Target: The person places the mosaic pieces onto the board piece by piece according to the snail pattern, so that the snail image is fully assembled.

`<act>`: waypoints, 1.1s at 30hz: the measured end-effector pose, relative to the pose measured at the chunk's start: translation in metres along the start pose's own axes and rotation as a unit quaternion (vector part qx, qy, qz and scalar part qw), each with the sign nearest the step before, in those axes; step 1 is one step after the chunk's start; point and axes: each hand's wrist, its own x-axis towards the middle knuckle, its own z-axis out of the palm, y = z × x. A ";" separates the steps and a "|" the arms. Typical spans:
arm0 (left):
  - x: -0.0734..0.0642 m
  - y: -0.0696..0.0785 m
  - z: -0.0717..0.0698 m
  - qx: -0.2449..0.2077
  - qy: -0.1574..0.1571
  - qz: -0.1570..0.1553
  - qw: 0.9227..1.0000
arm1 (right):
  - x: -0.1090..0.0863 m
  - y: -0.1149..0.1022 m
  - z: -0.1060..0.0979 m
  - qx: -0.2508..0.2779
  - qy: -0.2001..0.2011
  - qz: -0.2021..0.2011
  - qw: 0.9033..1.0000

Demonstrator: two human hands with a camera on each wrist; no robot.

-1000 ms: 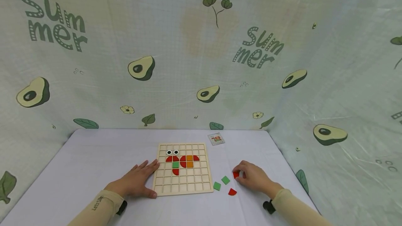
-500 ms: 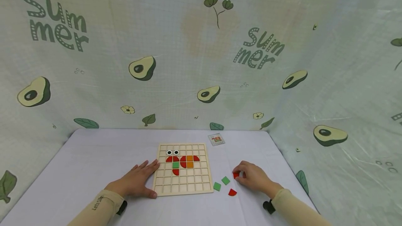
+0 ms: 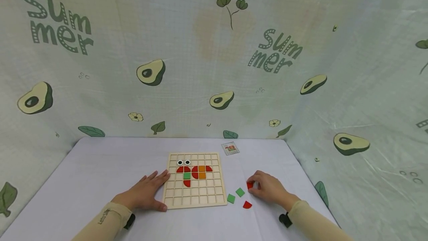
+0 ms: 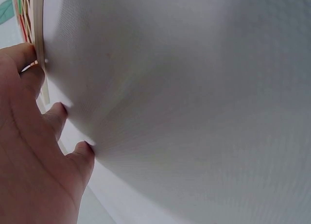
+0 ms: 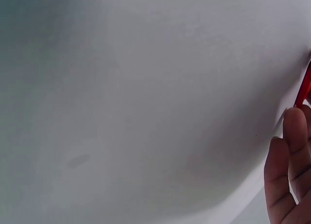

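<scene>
A wooden grid board lies mid-table, with red, green and orange pieces and two eye pieces set in its upper cells. Its left edge is touched by my left hand, whose fingers are spread out on the cloth; in the left wrist view the fingertips meet the board's rim. To the right of the board, my right hand pinches a red piece between thumb and fingers, low at the table. The right wrist view catches just a sliver of that red piece; its full shape is hidden.
Between board and right hand lie two green squares, one nearer the board and another green square. A red quarter-circle piece sits just below. A small picture card rests behind, at the board's upper right.
My right hand has shifted very slightly to the left with the red piece in its pinch. The left hand and the board have stayed put.
</scene>
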 end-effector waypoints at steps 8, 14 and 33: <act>-0.002 0.003 -0.002 -0.006 0.008 0.003 1.000 | 0.000 -0.007 0.000 -0.017 0.010 0.016 1.000; -0.001 0.002 -0.002 -0.002 0.007 0.003 1.000 | 0.000 -0.010 -0.001 -0.017 0.011 0.026 0.999; -0.001 0.002 -0.002 -0.004 0.006 0.005 1.000 | 0.005 -0.009 0.001 -0.006 0.015 0.037 0.999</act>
